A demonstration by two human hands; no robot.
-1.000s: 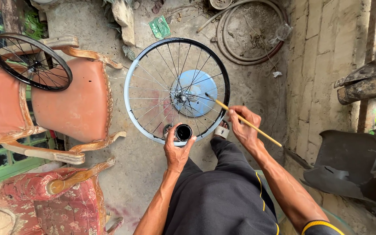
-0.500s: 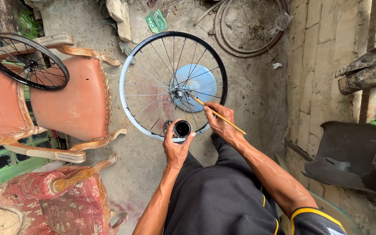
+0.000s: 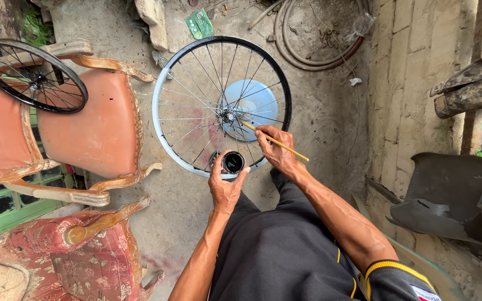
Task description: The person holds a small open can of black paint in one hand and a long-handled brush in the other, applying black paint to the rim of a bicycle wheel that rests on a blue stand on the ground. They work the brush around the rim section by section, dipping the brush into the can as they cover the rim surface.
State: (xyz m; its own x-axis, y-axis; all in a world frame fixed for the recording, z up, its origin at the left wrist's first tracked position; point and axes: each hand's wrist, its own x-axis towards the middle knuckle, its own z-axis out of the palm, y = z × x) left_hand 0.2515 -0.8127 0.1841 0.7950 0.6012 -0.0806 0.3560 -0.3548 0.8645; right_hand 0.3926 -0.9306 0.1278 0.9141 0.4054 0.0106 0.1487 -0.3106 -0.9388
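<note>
Grasping a small black tin (image 3: 233, 162), the left hand (image 3: 225, 187) holds it against the near rim of the wheel (image 3: 165, 150) lying on the floor. Right hand (image 3: 275, 149) pinches a thin brush (image 3: 277, 142), tip near the hub (image 3: 228, 116). Another wheel (image 3: 32, 75) rests on a chair (image 3: 93, 125).

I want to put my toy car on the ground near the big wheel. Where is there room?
Bare concrete floor lies between the big spoked wheel and the brick wall. Another patch sits between the wheel, the flowered chair and the person's left arm. It's crowded at the wheel's near rim, where the left hand holds a small black tin and the right hand holds a thin stick.
</note>
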